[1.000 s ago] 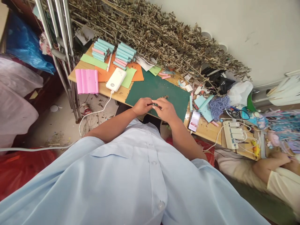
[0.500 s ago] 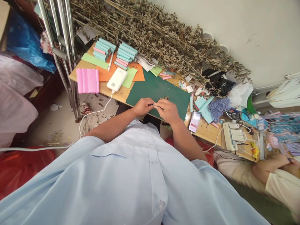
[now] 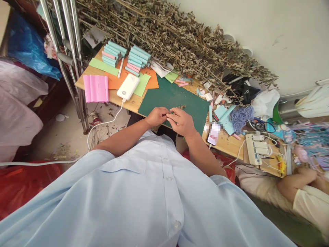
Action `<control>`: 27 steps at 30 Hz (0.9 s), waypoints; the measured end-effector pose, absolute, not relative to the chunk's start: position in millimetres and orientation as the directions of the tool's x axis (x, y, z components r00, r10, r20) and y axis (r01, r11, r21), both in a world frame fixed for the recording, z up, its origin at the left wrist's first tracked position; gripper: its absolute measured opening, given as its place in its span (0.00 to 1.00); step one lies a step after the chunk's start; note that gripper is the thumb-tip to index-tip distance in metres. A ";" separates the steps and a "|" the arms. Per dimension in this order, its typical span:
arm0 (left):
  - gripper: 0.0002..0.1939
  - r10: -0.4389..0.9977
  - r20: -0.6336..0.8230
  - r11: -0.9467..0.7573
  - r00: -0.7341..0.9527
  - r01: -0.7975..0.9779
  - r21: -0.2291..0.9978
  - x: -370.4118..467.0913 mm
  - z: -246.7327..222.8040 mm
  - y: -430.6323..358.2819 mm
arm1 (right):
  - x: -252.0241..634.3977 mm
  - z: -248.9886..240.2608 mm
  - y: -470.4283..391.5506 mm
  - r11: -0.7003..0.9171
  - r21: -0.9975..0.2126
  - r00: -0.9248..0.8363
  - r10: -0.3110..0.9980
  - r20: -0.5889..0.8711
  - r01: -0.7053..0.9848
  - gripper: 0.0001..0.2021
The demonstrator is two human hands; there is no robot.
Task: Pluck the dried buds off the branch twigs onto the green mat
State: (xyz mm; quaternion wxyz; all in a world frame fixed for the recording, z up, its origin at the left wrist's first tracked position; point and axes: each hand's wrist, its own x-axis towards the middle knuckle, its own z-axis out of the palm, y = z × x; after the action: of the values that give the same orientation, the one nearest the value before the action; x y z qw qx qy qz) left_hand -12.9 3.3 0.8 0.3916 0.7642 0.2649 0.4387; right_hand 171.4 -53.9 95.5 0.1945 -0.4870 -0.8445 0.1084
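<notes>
My left hand (image 3: 157,116) and my right hand (image 3: 182,120) meet fingertip to fingertip over the near edge of the dark green mat (image 3: 177,92). The left fingers are bent and pressed together. On the right hand the thumb and fingers pinch against the left fingertips. Whatever lies between them is too small and too covered to make out. Just beyond the right fingers, a small heap of dried plant bits (image 3: 182,106) rests on the mat.
Left on the table are a white power bank (image 3: 128,85), a pink folded sheet (image 3: 96,88) and stacked blue and pink paper rolls (image 3: 138,56). Dried stalks (image 3: 180,41) line the back. A phone (image 3: 213,133), power strip (image 3: 253,149) and another person's arm (image 3: 295,181) are at right.
The right fingers have lifted and spread slightly against the left fingertips, uncovering a little more of the plant bits. The left hand has barely moved.
</notes>
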 end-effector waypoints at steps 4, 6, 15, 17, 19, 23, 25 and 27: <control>0.15 0.756 0.450 -0.551 0.475 0.091 0.829 -13.3 1.3 3.5 | 173.6 92.7 -53.8 0.479 -0.332 -0.404 0.874 0.271 0.813 0.14; 0.15 0.755 0.453 -0.555 0.474 0.094 0.827 -13.2 0.2 4.1 | 175.9 91.8 -54.3 0.473 -0.342 -0.388 0.875 0.289 0.812 0.15; 0.15 0.759 0.466 -0.558 0.454 0.086 0.825 -11.7 -4.9 4.6 | 178.1 92.4 -57.4 0.443 -0.443 -0.348 0.894 0.283 0.779 0.14; 0.16 0.761 0.466 -0.557 0.451 0.085 0.826 -11.7 -4.4 4.3 | 178.1 92.5 -57.1 0.450 -0.434 -0.365 0.891 0.269 0.781 0.13; 0.16 0.757 0.472 -0.561 0.451 0.080 0.824 -11.8 -3.5 4.2 | 178.3 92.9 -56.5 0.457 -0.412 -0.375 0.888 0.267 0.788 0.13; 0.18 0.746 0.486 -0.573 0.454 0.066 0.817 -12.4 -2.6 4.3 | 176.6 95.5 -55.5 0.453 -0.363 -0.387 0.890 0.242 0.814 0.14; 0.19 0.742 0.489 -0.574 0.458 0.058 0.817 -12.6 -2.8 4.4 | 173.5 97.9 -54.8 0.434 -0.344 -0.379 0.900 0.215 0.833 0.13; 0.20 0.743 0.488 -0.570 0.459 0.052 0.820 -12.8 -3.4 4.6 | 169.5 100.5 -53.8 0.410 -0.330 -0.366 0.911 0.189 0.850 0.12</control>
State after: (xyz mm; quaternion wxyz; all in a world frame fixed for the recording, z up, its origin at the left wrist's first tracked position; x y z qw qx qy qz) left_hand -12.8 4.6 -3.4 0.3833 0.7632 0.2605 0.4503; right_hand 169.5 -53.8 100.5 0.1724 -0.5360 -0.8217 0.0882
